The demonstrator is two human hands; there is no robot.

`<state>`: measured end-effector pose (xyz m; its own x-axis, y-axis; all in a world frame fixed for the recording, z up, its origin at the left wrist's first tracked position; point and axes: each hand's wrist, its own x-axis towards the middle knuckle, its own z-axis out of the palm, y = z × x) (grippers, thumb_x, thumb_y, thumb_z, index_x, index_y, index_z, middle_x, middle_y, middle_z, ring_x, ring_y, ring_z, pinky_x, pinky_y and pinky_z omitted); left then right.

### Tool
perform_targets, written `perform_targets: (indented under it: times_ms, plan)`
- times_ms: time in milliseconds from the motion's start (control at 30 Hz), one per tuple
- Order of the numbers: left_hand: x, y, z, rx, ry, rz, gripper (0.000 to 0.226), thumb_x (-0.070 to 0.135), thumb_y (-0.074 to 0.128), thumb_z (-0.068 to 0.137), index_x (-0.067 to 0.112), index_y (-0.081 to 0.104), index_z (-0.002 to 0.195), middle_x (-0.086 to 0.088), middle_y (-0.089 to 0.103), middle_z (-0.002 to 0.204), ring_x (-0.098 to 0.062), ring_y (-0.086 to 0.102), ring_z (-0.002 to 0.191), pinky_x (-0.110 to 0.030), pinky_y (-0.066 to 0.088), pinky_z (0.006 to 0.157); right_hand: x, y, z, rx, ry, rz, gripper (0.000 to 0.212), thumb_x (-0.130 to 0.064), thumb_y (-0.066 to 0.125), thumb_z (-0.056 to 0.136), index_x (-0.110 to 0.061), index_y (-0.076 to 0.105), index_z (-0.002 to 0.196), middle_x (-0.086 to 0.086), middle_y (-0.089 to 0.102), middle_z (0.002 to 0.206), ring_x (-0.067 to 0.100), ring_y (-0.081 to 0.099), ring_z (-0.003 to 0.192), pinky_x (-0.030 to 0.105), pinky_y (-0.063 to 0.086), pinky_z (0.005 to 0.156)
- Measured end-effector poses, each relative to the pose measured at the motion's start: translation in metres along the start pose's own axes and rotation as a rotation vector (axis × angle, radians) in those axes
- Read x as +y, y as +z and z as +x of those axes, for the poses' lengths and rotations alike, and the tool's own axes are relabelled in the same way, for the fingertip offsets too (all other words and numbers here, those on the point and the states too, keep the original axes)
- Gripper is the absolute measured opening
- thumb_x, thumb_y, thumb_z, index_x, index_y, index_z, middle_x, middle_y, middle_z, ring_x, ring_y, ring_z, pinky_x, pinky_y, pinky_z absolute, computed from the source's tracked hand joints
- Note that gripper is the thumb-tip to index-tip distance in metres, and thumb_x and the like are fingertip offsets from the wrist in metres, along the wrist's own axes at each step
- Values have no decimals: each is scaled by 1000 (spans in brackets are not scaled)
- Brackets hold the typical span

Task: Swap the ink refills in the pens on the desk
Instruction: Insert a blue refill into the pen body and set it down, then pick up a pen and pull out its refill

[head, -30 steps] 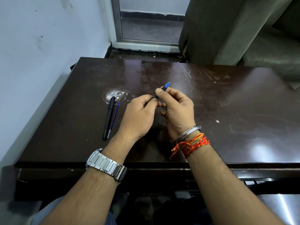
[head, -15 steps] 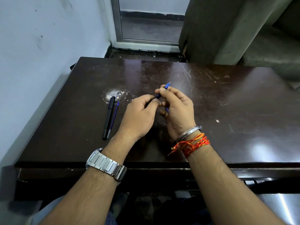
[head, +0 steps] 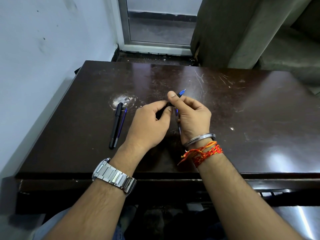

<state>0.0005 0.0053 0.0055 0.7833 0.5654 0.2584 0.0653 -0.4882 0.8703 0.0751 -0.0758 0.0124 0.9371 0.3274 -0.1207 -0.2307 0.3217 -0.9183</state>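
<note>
A black pen [head: 180, 94] with a blue tip pointing up and away is pinched between both hands above the middle of the dark desk [head: 251, 110]. My right hand [head: 192, 115] grips its front part near the tip. My left hand [head: 149, 125] holds the rear of the barrel, mostly hidden behind my fingers. A blue refill [head: 177, 112] shows in the gap under my right palm. At the left of the desk lie a second black pen [head: 115, 125] and, touching its right side, a loose blue refill [head: 121, 124].
A white scuffed patch [head: 121, 100] marks the desk just beyond the lying pen. A wall [head: 43, 58] runs along the desk's left edge. Behind the desk are a door frame [head: 155, 44] and a dark curtain [head: 225, 32].
My right thumb has slid up towards the pen's tip and my hands have drawn slightly apart. The pen and refill at the left have not moved.
</note>
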Motion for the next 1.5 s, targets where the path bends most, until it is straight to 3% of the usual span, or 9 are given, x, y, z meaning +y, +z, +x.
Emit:
perform_targets:
  times_ms: [167,333,533,700,833,933,1067,1300,1500]
  plan:
    - [-1,1,-1,-10,-3,16,22,31,56,92,32,75,105,10,75,85,-10,68,77,-35,55,72,-4,1,2,-46,97,60,16,-19,77,79,-14,72,65,4,63,66,6,48,47,21,41,47]
    - [-4,-2,0,-10,32,57,21,30,56,95,33,74,105,13,72,77,-5,63,67,-25,50,60,-2,3,-1,-57,55,94,16,-3,74,80,1,72,95,11,69,81,1,54,49,16,43,46]
    - [-4,1,-1,17,57,111,22,34,53,93,34,71,104,10,69,73,-8,59,62,-31,51,58,-4,1,-1,-12,15,24,26,-10,80,77,8,71,94,-7,63,55,1,53,46,14,42,45]
    - [-8,0,2,67,-4,82,16,34,54,94,34,68,87,17,61,61,-4,55,56,-16,40,51,-9,-11,6,106,-210,-644,40,-59,70,74,-19,76,73,-11,69,59,-2,64,58,7,46,55]
    - [-12,-1,2,54,-76,86,20,36,54,95,28,67,82,15,56,59,-3,49,50,-12,35,48,-16,-28,16,202,-250,-992,18,-25,66,82,-15,72,96,-14,64,70,5,62,72,-2,38,64]
    - [-12,1,2,36,-90,126,13,37,58,94,33,68,86,10,57,80,-2,54,68,-12,36,59,-19,-40,24,172,-147,-1189,33,-14,61,83,-7,65,116,10,67,111,26,60,107,25,47,93]
    - [-10,1,3,36,-110,133,10,35,61,94,35,68,87,10,54,87,0,53,74,-10,34,60,-19,-42,28,117,-35,-1378,31,-14,59,86,-5,62,116,17,57,125,35,49,120,34,41,96]
    - [-9,-1,1,5,-95,145,12,33,59,95,36,65,86,11,51,84,10,49,78,1,33,62,-16,-45,29,90,-18,-1387,22,-7,57,83,1,66,102,22,63,110,39,58,102,32,46,79]
    - [-9,1,1,-24,-75,108,19,29,59,95,35,69,110,14,61,95,6,55,88,-2,35,66,-14,-35,26,137,-238,-998,36,-13,59,87,-19,62,123,9,63,115,21,63,99,33,49,95]
